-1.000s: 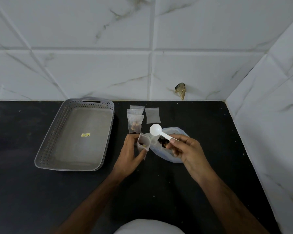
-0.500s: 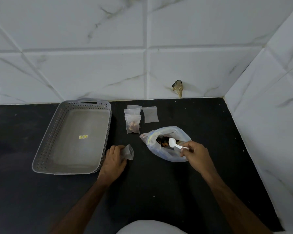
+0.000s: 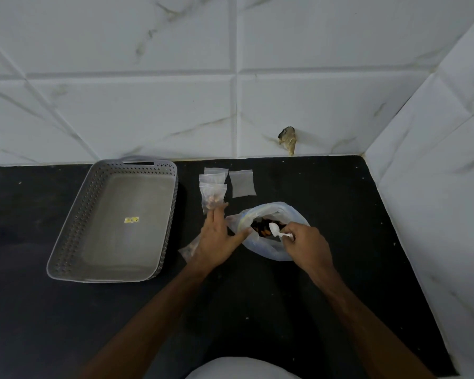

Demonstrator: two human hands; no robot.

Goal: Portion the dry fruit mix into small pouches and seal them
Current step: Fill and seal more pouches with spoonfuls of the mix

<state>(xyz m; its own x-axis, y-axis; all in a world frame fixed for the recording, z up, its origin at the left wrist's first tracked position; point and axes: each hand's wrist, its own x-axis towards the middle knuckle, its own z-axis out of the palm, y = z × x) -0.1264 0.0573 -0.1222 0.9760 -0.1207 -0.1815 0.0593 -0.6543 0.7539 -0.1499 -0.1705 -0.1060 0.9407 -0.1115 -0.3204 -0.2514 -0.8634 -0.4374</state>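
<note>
Black countertop [image 3: 257, 296] in a corner of white marble-patterned tiles [image 3: 148, 119]. Right hand [image 3: 307, 246] pinches a white spoon [image 3: 275, 231] inside the dry-fruit bag [image 3: 271, 231]; left hand [image 3: 216, 236], fingers extended, touches a filled pouch [image 3: 212, 196] beside the grey basket [image 3: 74, 222].

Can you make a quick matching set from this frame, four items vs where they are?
1. white spoon
2. grey basket
3. empty pouch
4. left hand

a. left side of the counter
b. in the open bag of mix, held by the right hand
c. flat near the wall, right of the pouch stack
d. fingers straight, tips at a filled pouch

1-b, 2-a, 3-c, 4-d
</note>
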